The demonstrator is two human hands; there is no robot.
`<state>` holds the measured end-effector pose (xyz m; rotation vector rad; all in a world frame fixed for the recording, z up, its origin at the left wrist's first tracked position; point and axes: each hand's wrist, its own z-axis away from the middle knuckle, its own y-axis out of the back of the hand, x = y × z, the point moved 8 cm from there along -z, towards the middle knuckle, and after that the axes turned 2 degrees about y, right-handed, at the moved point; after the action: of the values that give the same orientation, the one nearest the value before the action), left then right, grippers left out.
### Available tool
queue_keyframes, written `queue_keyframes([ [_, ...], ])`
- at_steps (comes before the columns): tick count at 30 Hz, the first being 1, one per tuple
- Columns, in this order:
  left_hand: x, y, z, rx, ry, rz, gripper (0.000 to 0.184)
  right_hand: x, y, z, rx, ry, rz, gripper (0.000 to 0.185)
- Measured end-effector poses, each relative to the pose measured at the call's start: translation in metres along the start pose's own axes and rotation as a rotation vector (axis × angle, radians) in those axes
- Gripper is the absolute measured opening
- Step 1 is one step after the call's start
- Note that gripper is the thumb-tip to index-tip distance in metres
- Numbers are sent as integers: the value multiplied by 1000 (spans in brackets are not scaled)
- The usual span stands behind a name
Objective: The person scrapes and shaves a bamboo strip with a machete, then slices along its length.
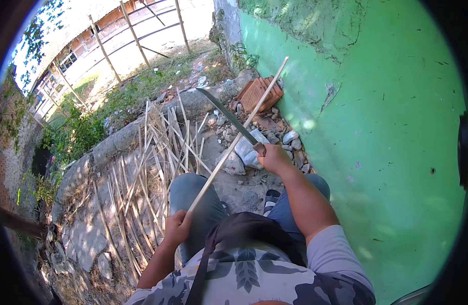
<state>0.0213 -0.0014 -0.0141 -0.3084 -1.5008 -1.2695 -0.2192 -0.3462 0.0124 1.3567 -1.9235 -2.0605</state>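
Head view shows the left hand (178,227) closed around the near end of a long wooden strip (223,158), which slants up above the left knee (193,192) toward the green wall (386,127); the right hand (275,158) grips the knife (229,116) by its handle, with the blade across the strip. The strip seems light, stiff but slightly springy, perhaps rough, and is best held near its end, away from the blade. Outdoors, the ground (81,244) is uneven; pale sticks (170,140) lie beside the stone kerb (117,147), and tiles (259,96) near the wall.
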Motion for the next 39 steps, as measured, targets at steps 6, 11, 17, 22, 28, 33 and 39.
queue_keyframes([
  [6, 0, -2, -2, 16, 17, -37, 38, -52, -30, 20, -285, 259, 233, 25],
  [11, 2, 4, 2, 29, -20, -47, 39, -78, -35, 21, -374, 416, 338, 24],
  [17, -1, 3, 2, 76, -42, -2, 39, -6, -9, -11, -30, -38, 48, 24],
  [22, -4, 0, -3, 28, -6, -20, 36, -4, -8, 1, -91, -34, -84, 28],
  [28, -12, -1, -3, 10, 47, 19, 37, -63, -35, 23, -477, 248, 251, 24],
  [33, 4, 5, 9, 125, -75, -183, 40, -32, -16, 1, -295, 97, 72, 26],
  [39, 3, 2, 3, 74, -66, -166, 41, 14, 6, -3, -8, -153, -148, 29],
])
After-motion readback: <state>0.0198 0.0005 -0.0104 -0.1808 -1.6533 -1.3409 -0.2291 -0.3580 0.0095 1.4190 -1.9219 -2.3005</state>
